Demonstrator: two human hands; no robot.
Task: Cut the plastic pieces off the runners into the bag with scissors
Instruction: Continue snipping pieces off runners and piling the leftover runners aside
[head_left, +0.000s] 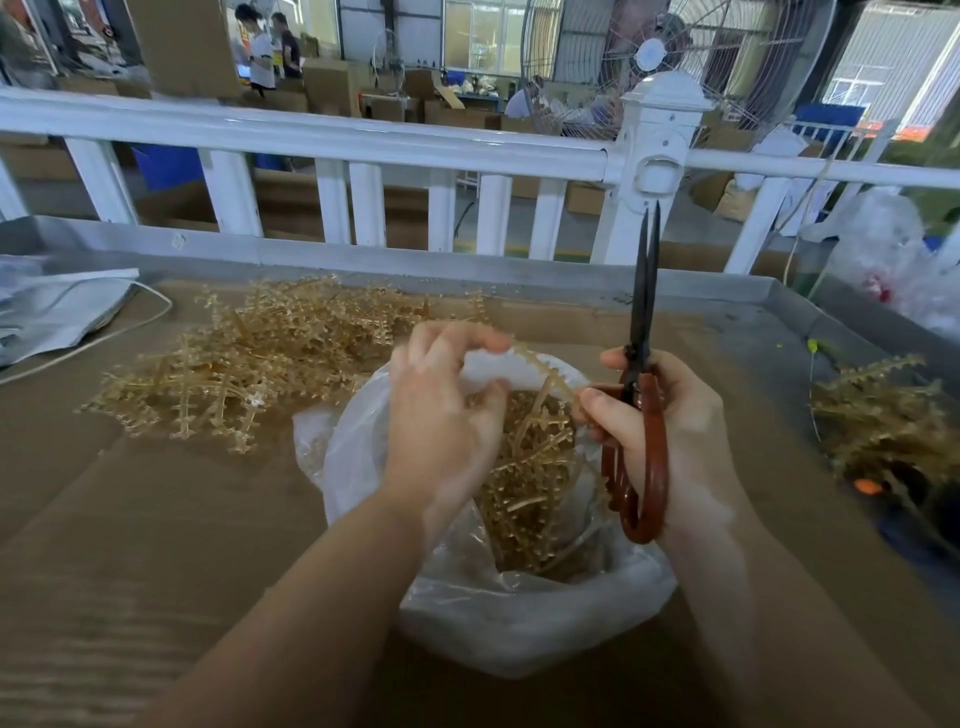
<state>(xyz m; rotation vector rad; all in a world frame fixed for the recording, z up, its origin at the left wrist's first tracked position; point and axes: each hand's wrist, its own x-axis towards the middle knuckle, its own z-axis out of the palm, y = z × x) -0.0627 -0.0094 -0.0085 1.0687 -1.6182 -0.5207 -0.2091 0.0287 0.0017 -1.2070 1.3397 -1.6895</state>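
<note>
Scissors (643, 364): we see them right of centre, long axis near vertical, dark blades together and pointing up toward the top of the frame, tips crossing the white fence (363, 145) behind. Red-brown handles hang low, toward the bottom.

Right hand (670, 415): we have it wrapped around the handles, fingers curled closed through and about the loops, thumb up by the pivot.

Left hand (447, 405): it sits at centre frame over the bag mouth, fingers bent and partly closed, tips pinching at the far rim of the bag and a runner; motion blur keeps us from telling exactly which it grips.

Runner (545, 374): a thin tan spiked strip arcs between our two hands, running from centre toward the right and dipping down into the bag.

Bag (519, 623): clear plastic, lower centre, mouth open upward, tan cut pieces (524, 478) heaped inside.

Pile (249, 364): a tangle of tan runners lies left of centre on the brown cardboard (156, 519), just beside the bag.

Second heap (883, 415): more tan strips at the right edge, well apart from the bag.

Tray (779, 301): grey metal rim runs across behind the cardboard.
</note>
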